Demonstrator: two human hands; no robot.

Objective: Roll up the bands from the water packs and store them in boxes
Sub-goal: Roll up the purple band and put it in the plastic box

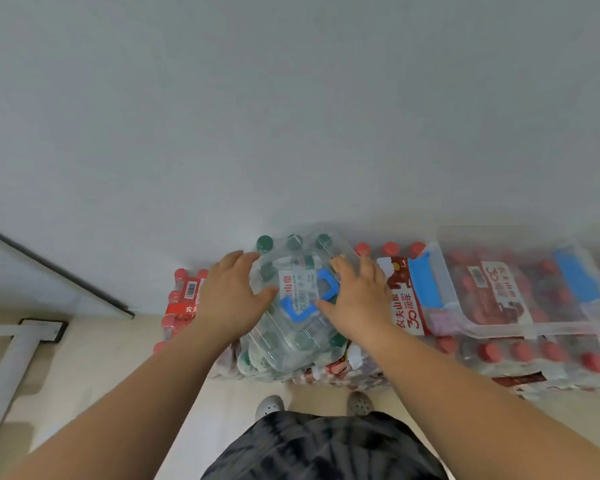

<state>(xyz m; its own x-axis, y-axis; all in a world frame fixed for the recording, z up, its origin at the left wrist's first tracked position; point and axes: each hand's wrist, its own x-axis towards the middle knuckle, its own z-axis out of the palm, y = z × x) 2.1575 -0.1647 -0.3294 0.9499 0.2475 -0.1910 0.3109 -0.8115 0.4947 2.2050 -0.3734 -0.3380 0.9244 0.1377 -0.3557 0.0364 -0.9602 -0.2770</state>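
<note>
A clear plastic box with a blue bracket-shaped latch lies tilted on top of a green-capped water pack against the wall. My left hand presses on the box's left side, fingers spread and thumb lying over the lid. My right hand holds its right side, thumb beside the blue latch. Red-capped water packs stand to the left and to the right. No loose band is clearly visible.
A second clear box with blue latches sits on the red-capped packs at the right. More red-capped packs lie below it. A white pipe runs along the floor at the left. My feet stand just before the packs.
</note>
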